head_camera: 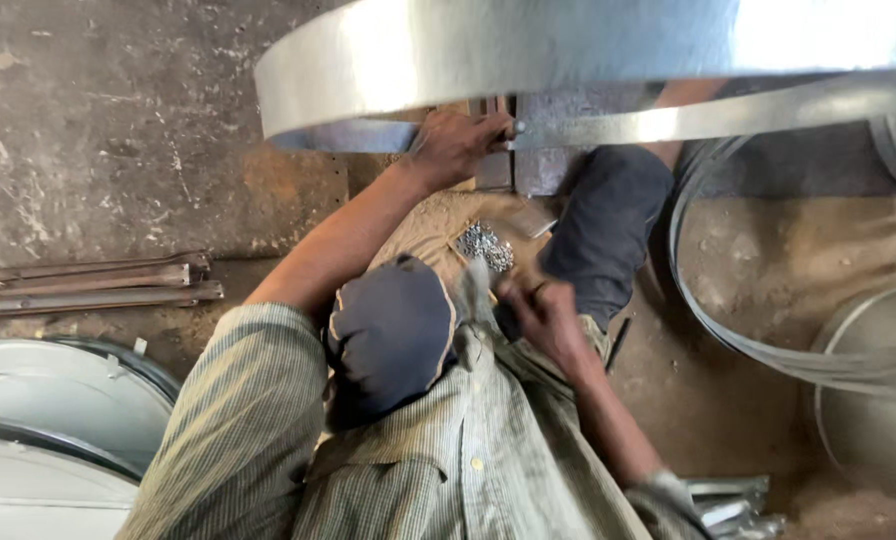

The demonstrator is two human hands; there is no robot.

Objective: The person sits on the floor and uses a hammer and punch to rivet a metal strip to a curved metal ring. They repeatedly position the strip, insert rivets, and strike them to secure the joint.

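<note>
Head view, left hand (455, 143) gripping curved sheet-metal band (608, 128), right hand (540, 308) pinched (contents hidden) near shiny rivets (485, 246).

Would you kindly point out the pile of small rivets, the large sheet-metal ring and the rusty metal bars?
pile of small rivets (485, 245), head view, middle of the heap.
large sheet-metal ring (528, 50), head view, outer wall.
rusty metal bars (98, 285), head view, mid-length of the bundle.

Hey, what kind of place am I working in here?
Most likely a small sheet-metal workshop. A wide curved metal band arches overhead, more bent metal strips lie on the dirt floor, and a pile of small rivets sits between your left hand and right hand.
</note>
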